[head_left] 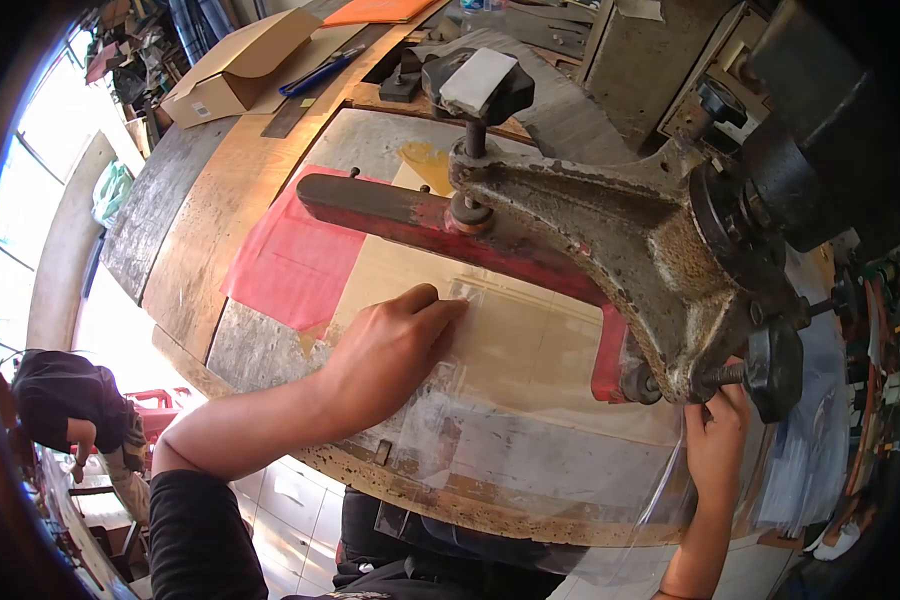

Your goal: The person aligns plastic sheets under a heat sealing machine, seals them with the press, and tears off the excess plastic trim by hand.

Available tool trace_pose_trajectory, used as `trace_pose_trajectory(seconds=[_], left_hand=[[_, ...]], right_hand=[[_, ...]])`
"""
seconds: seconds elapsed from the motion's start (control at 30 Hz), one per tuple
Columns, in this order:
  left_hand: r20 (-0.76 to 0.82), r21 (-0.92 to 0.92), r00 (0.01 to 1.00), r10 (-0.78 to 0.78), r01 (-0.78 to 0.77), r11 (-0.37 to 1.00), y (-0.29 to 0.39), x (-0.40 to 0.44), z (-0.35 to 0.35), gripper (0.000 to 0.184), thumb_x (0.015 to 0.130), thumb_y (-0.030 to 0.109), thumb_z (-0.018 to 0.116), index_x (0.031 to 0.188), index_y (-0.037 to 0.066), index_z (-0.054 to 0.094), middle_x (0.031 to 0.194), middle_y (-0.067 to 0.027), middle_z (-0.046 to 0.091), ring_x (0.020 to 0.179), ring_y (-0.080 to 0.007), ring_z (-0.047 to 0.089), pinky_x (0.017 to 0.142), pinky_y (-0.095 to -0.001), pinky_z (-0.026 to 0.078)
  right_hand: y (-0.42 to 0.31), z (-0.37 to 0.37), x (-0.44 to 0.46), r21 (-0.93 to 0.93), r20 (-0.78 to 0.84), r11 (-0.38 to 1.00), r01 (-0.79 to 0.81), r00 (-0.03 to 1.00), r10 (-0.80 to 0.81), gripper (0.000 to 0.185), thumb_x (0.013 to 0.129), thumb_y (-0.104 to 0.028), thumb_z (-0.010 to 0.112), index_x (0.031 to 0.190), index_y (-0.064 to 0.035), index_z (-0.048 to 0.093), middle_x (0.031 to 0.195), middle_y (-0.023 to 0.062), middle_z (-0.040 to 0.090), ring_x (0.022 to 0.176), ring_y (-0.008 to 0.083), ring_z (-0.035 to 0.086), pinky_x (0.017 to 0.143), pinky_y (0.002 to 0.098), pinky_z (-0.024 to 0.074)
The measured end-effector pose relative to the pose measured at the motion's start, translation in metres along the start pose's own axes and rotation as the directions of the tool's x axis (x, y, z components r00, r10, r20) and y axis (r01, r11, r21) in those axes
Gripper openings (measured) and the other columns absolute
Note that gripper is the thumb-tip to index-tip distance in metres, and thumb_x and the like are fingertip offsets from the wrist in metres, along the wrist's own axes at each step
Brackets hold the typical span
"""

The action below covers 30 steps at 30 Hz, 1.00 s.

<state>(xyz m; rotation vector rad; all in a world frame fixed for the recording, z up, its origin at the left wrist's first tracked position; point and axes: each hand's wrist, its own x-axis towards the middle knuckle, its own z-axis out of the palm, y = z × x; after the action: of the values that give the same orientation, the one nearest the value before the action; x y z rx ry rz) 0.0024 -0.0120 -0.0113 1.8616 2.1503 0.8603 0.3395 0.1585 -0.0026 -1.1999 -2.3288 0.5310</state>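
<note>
A clear plastic sheet (pixel 560 450) lies over tan board (pixel 530 345) on the worktable and hangs past its front edge. My left hand (pixel 390 350) is closed, thumb and fingertips pinching the sheet's upper left part. At the right my right hand (pixel 720 430) grips the sheet's right edge, its fingertips partly hidden behind a black knob (pixel 775 370). Above the board stands a cast metal machine arm (pixel 590 215) with a red-edged guide bar (pixel 440 225). Red sheet material (pixel 300 260) lies under the bar's left end.
A cardboard box (pixel 235 75) and a blue-handled tool (pixel 320 72) rest on the wooden table (pixel 230 210) at the far left. Stacked clear plastic (pixel 800 460) hangs at the right. Another person (pixel 75 410) is at the lower left, beyond the table.
</note>
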Motion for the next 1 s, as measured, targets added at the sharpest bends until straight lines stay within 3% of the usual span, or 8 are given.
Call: trace_pose_trajectory(seconds=[0.07,0.17,0.27,0.37,0.4,0.63,0.8,1.0], left_hand=[[0.001,0.001,1.0,0.009,-0.009,1.0,0.0,-0.001,0.0,0.02,0.093,0.006,0.065,0.112,-0.001,0.066,0.089,-0.0177,0.061,0.077,-0.0409,0.065,0.068,-0.0486,0.054],[0.002,0.034,1.0,0.006,-0.007,0.999,0.001,-0.002,0.0,0.022,0.093,0.007,0.067,0.114,0.0,0.068,0.091,-0.0168,0.063,0.077,-0.0392,0.066,0.069,-0.0475,0.055],[0.017,0.115,1.0,0.006,-0.008,0.993,0.002,-0.002,0.0,0.022,0.094,0.01,0.068,0.115,0.001,0.071,0.093,-0.0156,0.065,0.078,-0.0372,0.068,0.069,-0.0461,0.055],[0.037,0.188,0.999,0.013,-0.019,0.982,0.002,-0.002,0.001,0.022,0.096,0.012,0.065,0.114,0.002,0.071,0.095,-0.0151,0.067,0.08,-0.0363,0.069,0.07,-0.0456,0.056],[0.046,0.216,0.999,0.006,-0.016,0.976,0.001,-0.003,0.002,0.022,0.097,0.013,0.063,0.114,0.002,0.071,0.096,-0.0149,0.068,0.081,-0.0359,0.07,0.07,-0.0454,0.057],[0.046,0.295,0.999,0.022,-0.034,0.955,0.002,-0.004,0.011,0.028,0.099,0.023,0.061,0.112,0.0,0.071,0.099,-0.0172,0.07,0.085,-0.0372,0.071,0.075,-0.0472,0.058],[0.025,0.312,0.998,0.062,-0.067,0.948,-0.003,-0.005,0.016,0.037,0.097,0.036,0.064,0.105,0.0,0.071,0.097,-0.0216,0.071,0.089,-0.0382,0.072,0.079,-0.0485,0.058],[0.011,0.327,0.997,0.076,-0.076,0.942,-0.007,-0.005,0.019,0.038,0.097,0.039,0.065,0.105,0.002,0.072,0.101,-0.0196,0.072,0.092,-0.0371,0.072,0.08,-0.0482,0.058]], right_hand=[[-0.001,0.001,0.001,0.025,-0.014,1.0,-0.012,1.0,0.012,0.024,0.087,0.005,0.066,0.111,0.0042,0.071,0.129,0.022,0.064,0.123,0.0424,0.059,0.104,0.0465,0.0452],[0.004,0.001,0.001,-0.077,-0.039,0.992,0.104,0.993,-0.107,0.021,0.088,0.004,0.067,0.108,0.0047,0.071,0.116,0.0194,0.065,0.112,0.04,0.061,0.097,0.0443,0.0473],[0.009,-0.001,0.001,-0.158,0.01,0.972,0.176,0.984,-0.177,0.015,0.094,-0.003,0.069,0.107,0.0036,0.073,0.092,0.0129,0.057,0.085,0.0282,0.06,0.074,0.0352,0.0474],[-0.016,-0.011,0.004,-0.107,0.063,0.993,0.054,0.997,-0.048,0.022,0.094,-0.007,0.069,0.115,-0.0041,0.077,0.102,0.0131,0.066,0.085,0.0301,0.065,0.074,0.0397,0.0513],[-0.016,-0.014,0.003,-0.139,0.086,0.99,0.041,0.996,-0.029,0.025,0.096,-0.01,0.069,0.119,-0.0071,0.077,0.095,0.01,0.064,0.08,0.0277,0.063,0.072,0.0374,0.051],[0.01,-0.01,-0.009,-0.04,0.066,0.99,0.133,0.989,-0.131,0.03,0.098,-0.02,0.069,0.126,-0.0115,0.075,0.091,0.0124,0.062,0.081,0.026,0.062,0.077,0.0372,0.0498],[0.027,-0.004,-0.011,-0.059,0.063,0.984,0.167,0.985,-0.163,0.034,0.097,-0.026,0.071,0.129,-0.0142,0.074,0.09,0.0134,0.06,0.081,0.0271,0.06,0.078,0.0365,0.0489],[0.038,-0.008,-0.004,-0.097,0.123,0.969,0.228,0.969,-0.215,0.039,0.096,-0.031,0.073,0.132,-0.0158,0.073,0.092,0.0131,0.06,0.083,0.0279,0.06,0.08,0.0371,0.0491]])
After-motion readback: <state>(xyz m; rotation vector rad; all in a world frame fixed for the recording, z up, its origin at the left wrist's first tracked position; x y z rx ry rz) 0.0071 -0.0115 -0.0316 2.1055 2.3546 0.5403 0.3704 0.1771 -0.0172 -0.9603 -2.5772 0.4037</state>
